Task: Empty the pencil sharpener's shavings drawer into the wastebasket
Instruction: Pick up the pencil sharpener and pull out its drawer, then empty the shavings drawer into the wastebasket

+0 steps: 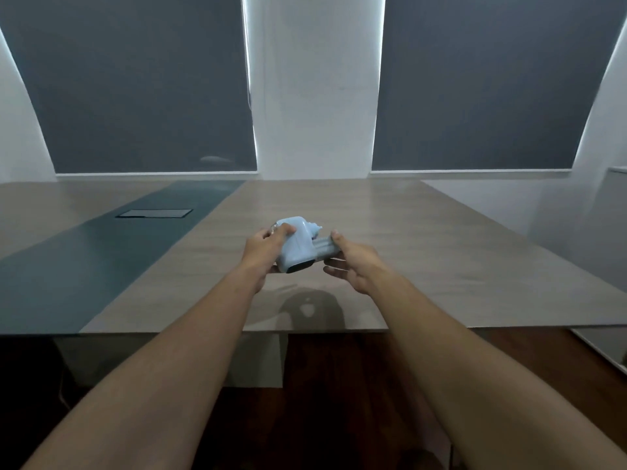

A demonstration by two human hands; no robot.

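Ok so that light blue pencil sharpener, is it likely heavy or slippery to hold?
Probably light: the left hand holds the pencil sharpener off the table. Its smooth, rounded plastic shell looks somewhat slippery. The right hand grips a part at its side.

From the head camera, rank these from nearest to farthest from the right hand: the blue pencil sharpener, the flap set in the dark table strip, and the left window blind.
1. The pencil sharpener: touching the right hand, held over the table between both hands.
2. The flap: to the left, flush in the dark strip.
3. The left window blind: beyond the table's far edge, upper left.
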